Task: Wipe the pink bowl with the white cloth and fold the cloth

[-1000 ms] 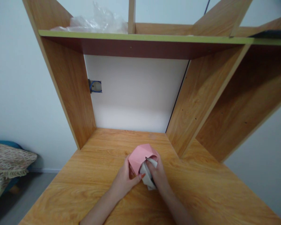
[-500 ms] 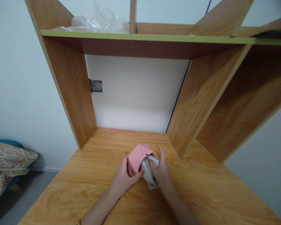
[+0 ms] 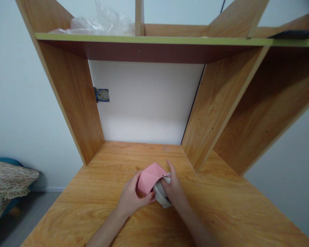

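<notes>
A pink faceted bowl-like container (image 3: 150,177) is tilted above the wooden desk, its opening turned toward my right. My left hand (image 3: 133,195) grips it from the left, thumb at the lower rim and fingers behind. A pale grey cloth (image 3: 160,195) is bunched at the opening, partly inside. My right hand (image 3: 173,187) holds this cloth against the inner side of the pink container, with the index finger raised. The right fingertips are hidden in the cloth and the container.
The wooden desk (image 3: 98,192) lies under both hands. Upright panels (image 3: 72,103) flank the white back wall, which has a socket cutout (image 3: 102,95). Overhead runs a shelf (image 3: 164,40) with clear plastic wrap (image 3: 103,24). A fringed blanket (image 3: 11,178) is at the far left.
The pink container has turned and tipped in my left hand, showing more facets. My right hand has pushed the cloth slightly further left along with it. The camera view has shifted a little.
</notes>
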A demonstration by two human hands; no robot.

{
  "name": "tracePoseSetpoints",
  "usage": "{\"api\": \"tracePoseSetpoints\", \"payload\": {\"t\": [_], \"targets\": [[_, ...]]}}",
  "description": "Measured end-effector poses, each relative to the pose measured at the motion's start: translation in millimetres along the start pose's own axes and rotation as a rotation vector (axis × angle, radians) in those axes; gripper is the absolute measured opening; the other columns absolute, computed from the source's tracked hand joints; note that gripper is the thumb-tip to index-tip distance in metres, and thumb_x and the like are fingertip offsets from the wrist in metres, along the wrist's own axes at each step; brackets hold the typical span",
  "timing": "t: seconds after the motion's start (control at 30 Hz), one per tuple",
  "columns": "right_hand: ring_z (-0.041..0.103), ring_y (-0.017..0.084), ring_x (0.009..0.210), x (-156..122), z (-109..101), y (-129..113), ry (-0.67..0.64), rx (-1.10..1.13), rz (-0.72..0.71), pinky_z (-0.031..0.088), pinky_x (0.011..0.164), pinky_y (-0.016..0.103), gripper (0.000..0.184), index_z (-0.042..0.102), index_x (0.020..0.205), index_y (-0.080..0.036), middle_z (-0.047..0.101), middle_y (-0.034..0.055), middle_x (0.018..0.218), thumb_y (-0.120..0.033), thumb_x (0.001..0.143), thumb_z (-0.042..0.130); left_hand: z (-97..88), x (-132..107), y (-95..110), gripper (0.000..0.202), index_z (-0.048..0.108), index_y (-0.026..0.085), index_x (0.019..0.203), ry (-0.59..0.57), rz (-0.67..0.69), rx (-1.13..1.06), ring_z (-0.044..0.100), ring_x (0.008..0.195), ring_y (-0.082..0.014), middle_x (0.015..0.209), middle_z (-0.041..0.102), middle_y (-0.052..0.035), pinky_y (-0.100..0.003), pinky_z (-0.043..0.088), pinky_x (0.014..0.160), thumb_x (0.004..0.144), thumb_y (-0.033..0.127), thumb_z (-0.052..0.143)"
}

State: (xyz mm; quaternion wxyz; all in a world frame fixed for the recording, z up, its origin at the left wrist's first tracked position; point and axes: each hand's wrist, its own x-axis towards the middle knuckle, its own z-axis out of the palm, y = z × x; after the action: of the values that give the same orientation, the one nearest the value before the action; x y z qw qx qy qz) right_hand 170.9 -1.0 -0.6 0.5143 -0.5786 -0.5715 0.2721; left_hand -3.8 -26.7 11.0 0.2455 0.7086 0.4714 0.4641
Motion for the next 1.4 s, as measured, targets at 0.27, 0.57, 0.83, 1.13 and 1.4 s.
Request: {"api": "tracePoseSetpoints", "payload": {"t": [0.27, 0.57, 0.83, 1.13, 1.4], "targets": [[0.060, 0.020, 0.094, -3, 4, -3, 0.058, 0.124, 0.036, 0.046, 0.084, 0.031, 0.065, 0.034, 0.135, -0.017, 0.061, 0.0085, 0.112, -0.032, 0.074, 0.051, 4.4, 6, -9, 0.081, 0.029, 0.016, 0.137, -0.008, -0.040, -0.114, 0.056, 0.105, -0.0263, 0.118, 0.057, -0.0135, -0.039, 0.045, 0.090, 0.071, 0.046, 0.064], [0.053, 0.022, 0.110, -3, 10, 0, 0.105, 0.325, 0.007, 0.041, 0.095, 0.035, 0.065, 0.036, 0.134, -0.020, 0.060, 0.0080, 0.117, -0.035, 0.074, 0.055, 7.8, 4, -1, 0.072, 0.041, 0.017, 0.124, -0.094, -0.047, -0.132, 0.058, 0.100, -0.0244, 0.109, 0.061, -0.0106, -0.035, 0.047, 0.083, 0.064, 0.045, 0.070], [0.060, 0.021, 0.095, -2, 10, 2, 0.054, 0.309, 0.026, 0.047, 0.084, 0.032, 0.067, 0.036, 0.132, -0.019, 0.064, 0.0067, 0.104, -0.029, 0.070, 0.058, 9.2, 3, 4, 0.052, 0.043, 0.016, 0.111, -0.057, -0.091, -0.110, 0.061, 0.083, -0.0193, 0.088, 0.065, -0.0059, -0.029, 0.049, 0.072, 0.068, 0.035, 0.066], [0.060, 0.018, 0.065, 4, -3, -8, 0.110, 0.056, 0.071, 0.048, 0.067, 0.030, 0.075, 0.033, 0.134, -0.017, 0.062, -0.0019, 0.074, -0.026, 0.064, 0.057, 2.0, 6, 10, 0.053, 0.046, 0.016, 0.113, -0.026, -0.081, -0.092, 0.061, 0.089, -0.0199, 0.103, 0.064, -0.0084, -0.031, 0.049, 0.079, 0.067, 0.033, 0.064], [0.062, 0.021, 0.080, -1, 2, 4, -0.004, 0.012, 0.005, 0.048, 0.075, 0.034, 0.071, 0.036, 0.134, -0.017, 0.065, 0.0049, 0.094, -0.024, 0.066, 0.054, -1.7, 4, 3, 0.055, 0.050, 0.016, 0.115, 0.011, 0.002, -0.007, 0.060, 0.099, -0.0254, 0.110, 0.063, -0.0113, -0.038, 0.047, 0.088, 0.065, 0.034, 0.064]]}}
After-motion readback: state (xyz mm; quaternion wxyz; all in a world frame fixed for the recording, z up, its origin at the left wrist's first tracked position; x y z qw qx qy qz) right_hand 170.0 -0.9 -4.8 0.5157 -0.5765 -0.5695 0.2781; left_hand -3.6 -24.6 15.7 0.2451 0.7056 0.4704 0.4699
